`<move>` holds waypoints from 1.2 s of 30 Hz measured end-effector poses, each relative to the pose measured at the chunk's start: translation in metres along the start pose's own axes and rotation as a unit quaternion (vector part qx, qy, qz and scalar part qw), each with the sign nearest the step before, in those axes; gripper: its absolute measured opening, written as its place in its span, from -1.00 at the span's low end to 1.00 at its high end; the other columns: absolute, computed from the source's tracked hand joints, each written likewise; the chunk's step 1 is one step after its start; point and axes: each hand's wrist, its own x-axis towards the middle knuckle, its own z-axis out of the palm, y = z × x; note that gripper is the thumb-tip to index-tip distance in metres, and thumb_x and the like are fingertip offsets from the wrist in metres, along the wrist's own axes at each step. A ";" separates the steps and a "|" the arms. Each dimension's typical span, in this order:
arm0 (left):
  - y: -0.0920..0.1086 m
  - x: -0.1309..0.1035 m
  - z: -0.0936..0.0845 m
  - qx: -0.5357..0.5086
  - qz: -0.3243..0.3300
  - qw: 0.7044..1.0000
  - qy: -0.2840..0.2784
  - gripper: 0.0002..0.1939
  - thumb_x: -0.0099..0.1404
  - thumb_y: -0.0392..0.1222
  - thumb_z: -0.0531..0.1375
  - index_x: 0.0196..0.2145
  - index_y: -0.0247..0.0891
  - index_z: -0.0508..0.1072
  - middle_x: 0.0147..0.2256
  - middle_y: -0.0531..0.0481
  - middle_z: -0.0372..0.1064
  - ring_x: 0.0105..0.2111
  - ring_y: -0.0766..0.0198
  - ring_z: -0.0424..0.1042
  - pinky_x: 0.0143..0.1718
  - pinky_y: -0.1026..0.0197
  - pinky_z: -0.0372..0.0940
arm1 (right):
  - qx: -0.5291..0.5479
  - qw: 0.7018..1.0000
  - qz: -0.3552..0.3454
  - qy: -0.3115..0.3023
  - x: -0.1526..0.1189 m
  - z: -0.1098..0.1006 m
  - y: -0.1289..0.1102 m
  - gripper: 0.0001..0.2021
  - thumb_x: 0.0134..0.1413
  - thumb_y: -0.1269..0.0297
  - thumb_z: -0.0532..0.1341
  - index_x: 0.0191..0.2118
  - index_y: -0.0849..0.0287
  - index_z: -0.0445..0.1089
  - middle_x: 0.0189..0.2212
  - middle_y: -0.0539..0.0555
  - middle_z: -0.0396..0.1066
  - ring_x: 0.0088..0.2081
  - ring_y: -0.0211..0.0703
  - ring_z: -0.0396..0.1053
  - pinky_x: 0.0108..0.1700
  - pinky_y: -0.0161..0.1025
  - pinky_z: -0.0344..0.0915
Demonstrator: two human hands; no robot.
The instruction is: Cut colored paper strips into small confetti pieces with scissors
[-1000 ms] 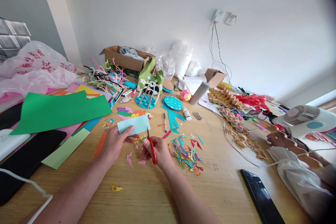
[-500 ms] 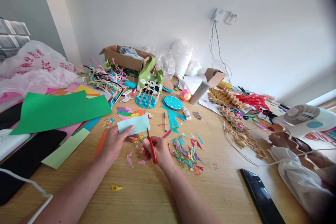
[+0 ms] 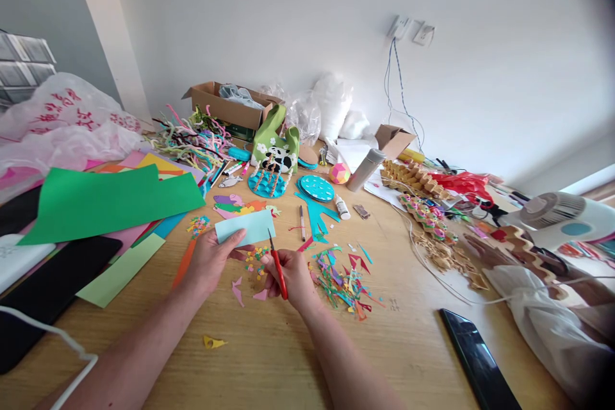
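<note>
A light blue paper rectangle [image 3: 252, 227] is pinched at its lower left between the thumb and fingers of my left hand [image 3: 214, 257]. My right hand [image 3: 291, 274] grips red-handled scissors [image 3: 278, 270], whose blades point up at the right end of the paper. Small round confetti pieces [image 3: 255, 259] lie on the table just below the paper. Pink scraps [image 3: 237, 291] rest between my wrists. To the right of my right hand is a pile of multicoloured paper scraps [image 3: 343, 282].
Coloured sheets, with a green one [image 3: 110, 202] on top, cover the left side. A phone [image 3: 475, 359] lies at the lower right. Another person's hand and white sleeve [image 3: 533, 307] are at the right edge, near a small fan [image 3: 567, 218]. A metal bottle [image 3: 366, 170] lies farther back.
My hands, the paper and the scissors have hardly moved. At the right edge, the other person's hand and sleeve have shifted to the left.
</note>
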 end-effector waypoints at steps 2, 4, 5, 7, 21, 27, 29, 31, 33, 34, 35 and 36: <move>0.000 0.000 0.000 -0.001 0.001 1.000 0.001 -0.52 -0.09 0.02 0.36 -0.28 -0.38 0.49 -0.43 -0.11 0.52 -0.46 0.07 0.53 -0.60 0.25 0.33 | 0.003 1.000 0.002 0.000 0.000 0.000 0.000 -0.52 -0.22 -0.19 0.26 -0.56 0.19 0.22 -0.78 -0.05 0.30 -0.78 -0.29 0.25 -0.74 -0.42 0.08; 0.000 0.000 0.000 0.000 0.000 1.000 0.001 -0.53 -0.08 0.02 0.36 -0.29 -0.39 0.49 -0.44 -0.10 0.52 -0.48 0.09 0.52 -0.60 0.26 0.33 | 0.008 1.000 -0.001 -0.006 0.000 -0.001 0.000 -0.52 -0.21 -0.19 0.26 -0.55 0.19 0.21 -0.77 -0.04 0.31 -0.77 -0.29 0.26 -0.74 -0.41 0.11; 0.000 0.000 0.000 0.002 -0.001 1.000 0.001 -0.54 -0.08 0.02 0.36 -0.29 -0.39 0.49 -0.44 -0.10 0.52 -0.48 0.09 0.52 -0.60 0.26 0.33 | 0.010 1.000 -0.004 -0.009 0.000 -0.001 0.001 -0.52 -0.21 -0.19 0.25 -0.55 0.19 0.21 -0.75 -0.03 0.33 -0.77 -0.29 0.26 -0.73 -0.41 0.13; 0.000 0.000 0.000 0.003 -0.002 1.000 -0.001 -0.53 -0.08 0.02 0.36 -0.29 -0.39 0.49 -0.45 -0.10 0.52 -0.50 0.10 0.51 -0.60 0.26 0.33 | 0.011 1.000 -0.012 -0.014 0.000 -0.001 0.001 -0.51 -0.20 -0.21 0.24 -0.55 0.19 0.20 -0.73 -0.02 0.35 -0.76 -0.29 0.28 -0.71 -0.41 0.15; 0.000 -0.002 0.002 0.024 -0.006 0.999 -0.023 -0.55 -0.06 -0.02 0.35 -0.26 -0.39 0.49 -0.44 -0.11 0.52 -0.51 0.12 0.50 -0.60 0.24 0.34 | 0.010 1.000 -0.021 -0.007 0.001 -0.002 0.002 -0.50 -0.16 -0.21 0.22 -0.52 0.22 0.25 -0.71 0.00 0.36 -0.74 -0.28 0.30 -0.70 -0.40 0.16; 0.003 -0.004 0.003 0.020 -0.019 0.999 -0.024 -0.53 -0.09 -0.01 0.36 -0.27 -0.39 0.50 -0.45 -0.12 0.52 -0.52 0.11 0.50 -0.60 0.24 0.34 | 0.024 1.000 0.001 0.002 0.001 -0.001 0.001 -0.51 -0.19 -0.20 0.25 -0.54 0.19 0.22 -0.76 -0.04 0.32 -0.78 -0.29 0.24 -0.75 -0.41 0.12; 0.004 -0.004 0.003 0.017 -0.022 0.999 -0.026 -0.54 -0.10 -0.02 0.37 -0.28 -0.39 0.50 -0.45 -0.11 0.51 -0.53 0.12 0.49 -0.61 0.24 0.33 | 0.024 1.000 -0.001 0.001 0.001 -0.001 0.001 -0.51 -0.19 -0.20 0.25 -0.54 0.20 0.22 -0.75 -0.03 0.32 -0.77 -0.29 0.26 -0.74 -0.41 0.13; 0.003 -0.003 0.003 0.015 -0.026 0.999 -0.029 -0.55 -0.10 -0.03 0.37 -0.29 -0.39 0.49 -0.46 -0.11 0.51 -0.54 0.14 0.48 -0.62 0.24 0.33 | 0.026 1.000 -0.005 0.000 0.000 0.000 0.001 -0.51 -0.18 -0.20 0.24 -0.53 0.20 0.22 -0.76 -0.03 0.32 -0.77 -0.28 0.27 -0.73 -0.41 0.12; 0.003 -0.003 0.003 0.015 -0.027 0.999 -0.038 -0.57 -0.08 -0.03 0.36 -0.30 -0.39 0.49 -0.46 -0.10 0.50 -0.54 0.16 0.48 -0.62 0.25 0.33 | 0.030 0.999 -0.012 -0.003 0.001 0.000 0.002 -0.52 -0.17 -0.19 0.24 -0.53 0.21 0.23 -0.76 -0.04 0.31 -0.76 -0.28 0.28 -0.73 -0.42 0.12; 0.002 -0.003 0.002 0.015 -0.027 0.999 -0.041 -0.58 -0.08 -0.03 0.36 -0.31 -0.39 0.49 -0.46 -0.10 0.50 -0.54 0.17 0.47 -0.62 0.25 0.33 | 0.031 0.999 -0.014 -0.004 0.001 0.000 0.002 -0.52 -0.17 -0.18 0.25 -0.53 0.21 0.23 -0.76 -0.04 0.31 -0.76 -0.28 0.28 -0.73 -0.43 0.12; 0.002 -0.002 0.002 0.016 -0.028 0.998 -0.045 -0.58 -0.07 -0.04 0.36 -0.31 -0.39 0.49 -0.46 -0.10 0.50 -0.54 0.17 0.47 -0.61 0.26 0.33 | 0.032 0.999 -0.016 -0.004 0.001 0.000 0.003 -0.52 -0.16 -0.17 0.25 -0.52 0.22 0.24 -0.76 -0.04 0.31 -0.76 -0.29 0.28 -0.73 -0.43 0.12; 0.002 -0.002 0.002 0.016 -0.030 0.998 -0.049 -0.58 -0.07 -0.04 0.35 -0.31 -0.39 0.49 -0.46 -0.10 0.50 -0.53 0.18 0.47 -0.60 0.26 0.34 | 0.032 0.999 -0.017 -0.004 0.001 -0.001 0.003 -0.53 -0.16 -0.17 0.25 -0.52 0.22 0.24 -0.76 -0.04 0.32 -0.76 -0.29 0.28 -0.73 -0.43 0.12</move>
